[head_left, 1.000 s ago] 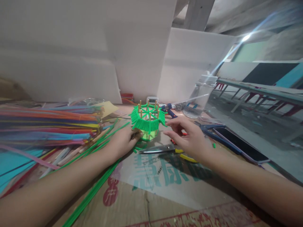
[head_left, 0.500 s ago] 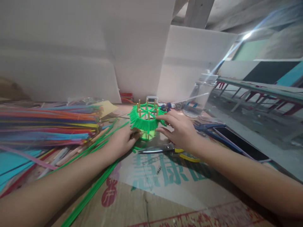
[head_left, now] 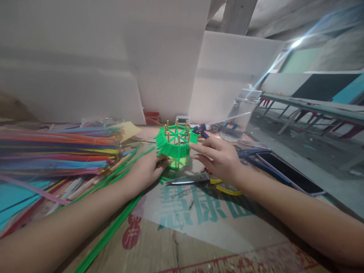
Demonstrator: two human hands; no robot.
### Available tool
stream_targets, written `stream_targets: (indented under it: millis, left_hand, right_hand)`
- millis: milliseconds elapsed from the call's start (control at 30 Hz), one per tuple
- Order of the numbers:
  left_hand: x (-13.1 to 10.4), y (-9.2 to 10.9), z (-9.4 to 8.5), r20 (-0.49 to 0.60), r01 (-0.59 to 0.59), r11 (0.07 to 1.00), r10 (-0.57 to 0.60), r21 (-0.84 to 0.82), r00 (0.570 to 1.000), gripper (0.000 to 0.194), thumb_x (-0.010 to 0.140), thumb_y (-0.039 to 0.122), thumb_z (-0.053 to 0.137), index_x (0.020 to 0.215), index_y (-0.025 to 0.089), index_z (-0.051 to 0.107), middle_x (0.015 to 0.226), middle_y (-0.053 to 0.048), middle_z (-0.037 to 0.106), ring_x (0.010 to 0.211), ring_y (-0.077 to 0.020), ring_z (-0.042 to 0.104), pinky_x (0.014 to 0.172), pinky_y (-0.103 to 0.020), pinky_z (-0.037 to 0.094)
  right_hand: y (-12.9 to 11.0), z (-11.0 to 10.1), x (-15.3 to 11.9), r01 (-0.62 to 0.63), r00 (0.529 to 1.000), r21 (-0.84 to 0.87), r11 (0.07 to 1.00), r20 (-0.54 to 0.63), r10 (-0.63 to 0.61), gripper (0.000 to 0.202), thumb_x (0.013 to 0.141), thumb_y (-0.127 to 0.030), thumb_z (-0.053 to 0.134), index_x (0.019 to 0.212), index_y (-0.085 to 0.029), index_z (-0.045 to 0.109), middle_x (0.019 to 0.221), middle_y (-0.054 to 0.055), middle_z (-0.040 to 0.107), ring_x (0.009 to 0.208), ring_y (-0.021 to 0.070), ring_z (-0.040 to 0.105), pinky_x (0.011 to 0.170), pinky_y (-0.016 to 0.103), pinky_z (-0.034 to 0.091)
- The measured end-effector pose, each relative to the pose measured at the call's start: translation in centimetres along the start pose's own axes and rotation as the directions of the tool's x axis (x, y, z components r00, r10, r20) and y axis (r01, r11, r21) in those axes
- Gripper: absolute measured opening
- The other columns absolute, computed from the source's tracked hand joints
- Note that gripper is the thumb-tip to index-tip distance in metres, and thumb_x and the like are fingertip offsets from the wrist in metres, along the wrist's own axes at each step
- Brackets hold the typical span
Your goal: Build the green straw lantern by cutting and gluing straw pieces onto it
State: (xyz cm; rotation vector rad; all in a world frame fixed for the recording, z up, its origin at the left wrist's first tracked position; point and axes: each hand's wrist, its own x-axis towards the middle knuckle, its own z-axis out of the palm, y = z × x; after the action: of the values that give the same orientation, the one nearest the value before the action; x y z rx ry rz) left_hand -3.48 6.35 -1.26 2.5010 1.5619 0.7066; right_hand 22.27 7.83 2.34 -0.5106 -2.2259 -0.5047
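Observation:
A small round model of green pipe cleaners [head_left: 176, 151] stands upright on the table, with thin wooden sticks poking up around its top. My left hand [head_left: 146, 167] pinches its lower left edge between thumb and fingers. On the other side, my right hand [head_left: 220, 156] has its thumb and fingers apart, with the fingertips close to the model's right rim; I cannot tell whether they touch it. Scissors with yellow handles [head_left: 189, 179] lie just below the right hand, blades pointing left. Loose green pipe cleaners [head_left: 109, 235] run beneath my left forearm.
Bundles of coloured pipe cleaners [head_left: 62, 146] cover the left side. A clear water bottle [head_left: 237, 115] stands back right, before a white panel [head_left: 222, 72]. A phone [head_left: 290, 172] lies by the right table edge. A dark blue tool [head_left: 202, 130] sits behind the model.
My right hand has drawn back slightly to the right from the model's rim. The left hand and the model have stayed in place.

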Motion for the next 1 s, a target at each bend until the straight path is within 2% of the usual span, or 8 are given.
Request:
stream_targets:
  millis: [167,300,400,533,667,1000]
  left_hand:
    - [-0.1,-0.4,0.3,0.007,-0.018,1.000,0.018,-0.015,1.000,0.034,0.097,0.038,0.042,0.091,0.019,0.070,0.085,-0.009,0.073,0.077,-0.0243,0.064,0.068,-0.033,0.043]
    - [0.1,-0.5,0.3,-0.003,-0.019,1.000,0.019,-0.015,1.000,0.031,0.096,0.034,0.043,0.091,0.019,0.070,0.092,-0.010,0.074,0.088,-0.0265,0.065,0.075,-0.035,0.046]
    - [0.3,-0.6,0.3,-0.010,-0.026,0.999,0.026,-0.018,1.000,0.029,0.095,0.028,0.042,0.091,0.018,0.070,0.098,-0.010,0.074,0.093,-0.0268,0.065,0.079,-0.036,0.047]
    - [0.4,-0.7,0.3,-0.039,-0.025,1.000,0.025,-0.010,0.999,0.028,0.094,0.026,0.043,0.089,0.018,0.070,0.099,-0.010,0.074,0.091,-0.0257,0.065,0.076,-0.034,0.047]
    - [0.3,-0.7,0.4,-0.026,0.014,1.000,-0.014,0.001,1.000,0.029,0.094,0.027,0.044,0.086,0.017,0.070,0.088,-0.011,0.074,0.083,-0.0261,0.065,0.070,-0.034,0.046]
    - [0.3,-0.6,0.3,-0.031,0.009,1.000,-0.008,0.006,0.999,0.030,0.095,0.029,0.043,0.084,0.018,0.069,0.085,-0.010,0.073,0.083,-0.0265,0.065,0.070,-0.033,0.045]
  right_hand:
    - [0.0,0.2,-0.1,0.018,0.998,-0.072,0.997,0.054,-0.014,0.031,0.094,-0.019,0.054,0.121,-0.028,0.066,0.084,0.003,0.061,0.074,0.0160,0.052,0.065,0.030,0.040]
    - [-0.1,0.0,0.1,-0.005,1.000,0.014,1.000,0.016,0.004,0.034,0.094,-0.019,0.055,0.128,-0.024,0.061,0.088,0.005,0.062,0.079,0.0174,0.055,0.068,0.031,0.043]
    - [-0.2,-0.3,-0.1,-0.003,1.000,0.041,0.999,-0.012,0.004,0.039,0.094,-0.018,0.055,0.133,-0.025,0.056,0.089,0.004,0.061,0.080,0.0174,0.055,0.069,0.031,0.044]
    - [-0.9,-0.5,-0.1,0.056,0.997,-0.073,0.996,0.056,-0.052,0.035,0.094,-0.021,0.055,0.129,-0.027,0.061,0.086,0.003,0.057,0.076,0.0171,0.050,0.071,0.032,0.042]
    - [-1.6,-0.5,0.4,0.058,0.995,-0.164,0.985,0.095,-0.042,0.031,0.095,-0.022,0.054,0.124,-0.026,0.066,0.088,0.006,0.056,0.077,0.0190,0.047,0.073,0.035,0.041]
    - [-1.8,-0.2,0.8,0.052,0.994,-0.189,0.981,0.104,-0.033,0.032,0.097,-0.023,0.050,0.126,-0.022,0.064,0.087,0.007,0.056,0.076,0.0191,0.045,0.069,0.033,0.039]
